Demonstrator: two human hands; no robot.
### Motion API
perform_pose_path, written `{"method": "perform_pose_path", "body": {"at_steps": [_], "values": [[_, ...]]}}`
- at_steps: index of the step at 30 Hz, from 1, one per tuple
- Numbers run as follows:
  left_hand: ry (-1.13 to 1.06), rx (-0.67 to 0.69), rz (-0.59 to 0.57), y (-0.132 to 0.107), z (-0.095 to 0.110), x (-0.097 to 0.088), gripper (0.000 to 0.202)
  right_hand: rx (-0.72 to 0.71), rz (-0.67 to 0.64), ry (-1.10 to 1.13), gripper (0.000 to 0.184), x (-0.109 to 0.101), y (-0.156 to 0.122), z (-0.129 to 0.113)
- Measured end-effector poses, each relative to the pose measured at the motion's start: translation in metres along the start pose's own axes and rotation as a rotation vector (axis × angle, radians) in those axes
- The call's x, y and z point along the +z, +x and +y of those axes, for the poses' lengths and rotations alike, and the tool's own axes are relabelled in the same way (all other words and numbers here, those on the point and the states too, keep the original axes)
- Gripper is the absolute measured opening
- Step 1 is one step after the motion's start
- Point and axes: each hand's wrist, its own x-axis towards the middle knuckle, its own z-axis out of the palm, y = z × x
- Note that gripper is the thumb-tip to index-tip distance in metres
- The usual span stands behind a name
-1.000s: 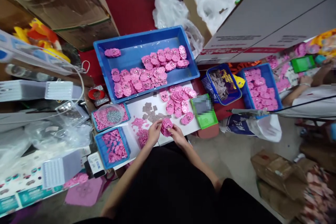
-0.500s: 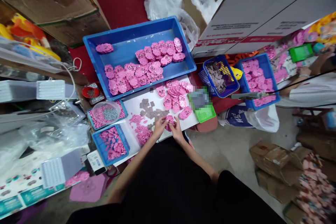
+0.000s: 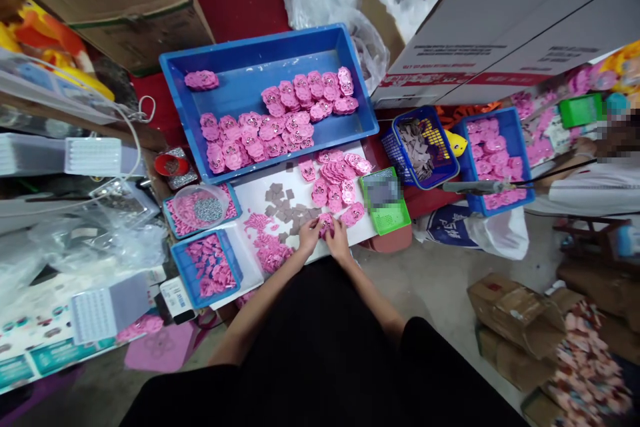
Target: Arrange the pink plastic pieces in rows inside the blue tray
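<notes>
Between my left hand [image 3: 309, 235] and my right hand [image 3: 339, 240], a pink flower-shaped piece [image 3: 326, 223] with small shiny dots is pinched at the near edge of the white table [image 3: 250, 197]. The fingers of both hands are closed on its sides and partly cover it. Just beyond lies a cluster of similar pink pieces [image 3: 336, 172], some stacked. Grey square chips [image 3: 287, 208] are scattered to the left of the hands. Nearer my left forearm is a heap of small pink parts [image 3: 273, 252].
A large blue tray [image 3: 260, 53] with rows of pink pieces stands behind. Small blue trays [image 3: 206, 299] sit left, a green basket [image 3: 393, 219] and a blue basket [image 3: 440, 180] of grey chips right. Cardboard boxes [image 3: 515, 310] stand on the floor. Another person's arm [image 3: 565, 167] shows at far right.
The view has shifted slightly. Both hands still hold the pink piece, which now sits a little farther from my body and lower between the fingers.
</notes>
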Motion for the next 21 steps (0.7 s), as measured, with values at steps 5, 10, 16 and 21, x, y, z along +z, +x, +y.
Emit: {"method": "perform_pose_path", "body": {"at_steps": [5,10,16,21], "values": [[0.01,0.013,0.067,-0.004,0.001,0.005,0.034,-0.078,-0.038,-0.137,0.051,-0.002,0.006,-0.002],[0.024,0.01,0.108,-0.008,0.005,0.013,0.032,-0.099,-0.052,-0.261,0.047,-0.005,0.011,-0.003],[0.042,0.015,0.092,-0.011,0.013,0.013,0.033,-0.078,-0.065,-0.4,0.047,-0.009,0.014,-0.006],[0.081,0.08,0.04,-0.022,0.031,0.004,0.032,-0.091,-0.077,-0.459,0.048,-0.019,0.015,-0.011]]}}
